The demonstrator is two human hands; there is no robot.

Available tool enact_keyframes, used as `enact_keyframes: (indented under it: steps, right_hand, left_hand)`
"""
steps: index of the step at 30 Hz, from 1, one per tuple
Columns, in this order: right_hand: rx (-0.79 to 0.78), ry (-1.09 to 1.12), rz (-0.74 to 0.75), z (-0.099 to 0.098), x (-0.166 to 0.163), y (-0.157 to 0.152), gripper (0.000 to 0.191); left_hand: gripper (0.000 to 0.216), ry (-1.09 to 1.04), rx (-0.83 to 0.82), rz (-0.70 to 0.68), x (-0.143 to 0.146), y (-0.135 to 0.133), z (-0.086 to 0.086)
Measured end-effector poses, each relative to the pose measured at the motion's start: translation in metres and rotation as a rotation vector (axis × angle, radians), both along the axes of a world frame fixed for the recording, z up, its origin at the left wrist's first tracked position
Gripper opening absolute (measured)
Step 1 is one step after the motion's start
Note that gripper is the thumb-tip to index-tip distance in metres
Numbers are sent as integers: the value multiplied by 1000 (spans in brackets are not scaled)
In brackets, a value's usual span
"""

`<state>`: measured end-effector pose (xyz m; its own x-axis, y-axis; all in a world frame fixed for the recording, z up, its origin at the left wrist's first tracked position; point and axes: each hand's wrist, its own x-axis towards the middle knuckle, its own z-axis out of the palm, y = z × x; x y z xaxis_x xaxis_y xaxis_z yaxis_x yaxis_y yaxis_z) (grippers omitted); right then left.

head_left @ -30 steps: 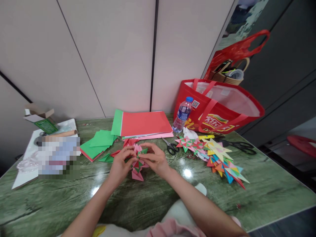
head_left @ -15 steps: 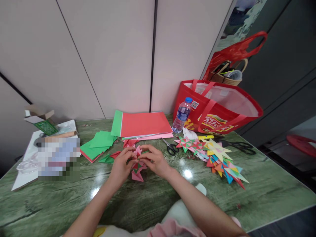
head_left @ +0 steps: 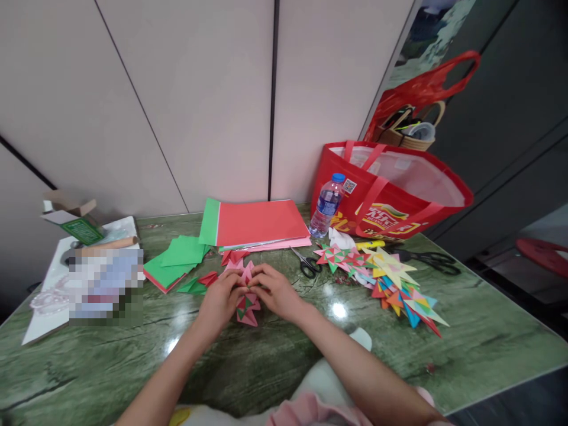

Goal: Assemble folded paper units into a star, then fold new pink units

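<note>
Paper star: pink, red and green, low at centre of green table, near side of red paper stack. Pinched from both sides, left hand and right hand closed on upper points. Likely light, crushable, loosely interlocked; best gripped at folded body, not tips.

Two scissors, one bottle

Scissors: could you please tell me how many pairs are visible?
2. A small pair lies between the right hand and the folded stars; a larger black pair lies before the red bag. Others may be hidden.
</note>
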<state>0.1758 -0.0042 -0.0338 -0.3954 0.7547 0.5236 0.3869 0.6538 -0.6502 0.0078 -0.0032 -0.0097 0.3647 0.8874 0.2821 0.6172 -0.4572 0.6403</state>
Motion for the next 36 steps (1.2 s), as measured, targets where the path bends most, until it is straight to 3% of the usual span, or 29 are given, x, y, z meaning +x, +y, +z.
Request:
enact_keyframes:
  steps: [4, 7, 10, 13, 16, 22, 26, 28, 36]
  right_hand:
    - [-43, 124, -13, -2, -3, 0, 20]
    - [-62, 93, -19, -3, -2, 0, 16]
    - [-58, -42, -27, -2, -2, -1, 6]
    - [-46, -172, -41, 0, -3, -2, 8]
    - [-55, -182, -41, -1, -2, -1, 6]
    - [-109, 40, 27, -11, -2, 5, 5]
    - [-31, 203, -42, -10, -4, 6, 17]
    - [20, 231, -72, -7, -4, 4, 12]
    - [54, 204, -57, -6, -3, 3, 6]
  left_hand:
    - [11, -27, 16, 49, -2, 1, 4]
    - [13, 24, 32, 18, -1, -1, 6]
    - [16, 238, 29, 21, 3, -8, 8]
    - [18, 508, 30, 61, 6, -13, 11]
    - [17, 584, 40, 20, 3, -13, 14]
    - [11, 320, -65, -35, -5, -6, 13]
    - [11, 98, -132, -1, -5, -2, 9]
    - [13, 20, -148, 5, -5, -1, 7]
    - [14, -26, -116, -2, -4, -3, 6]
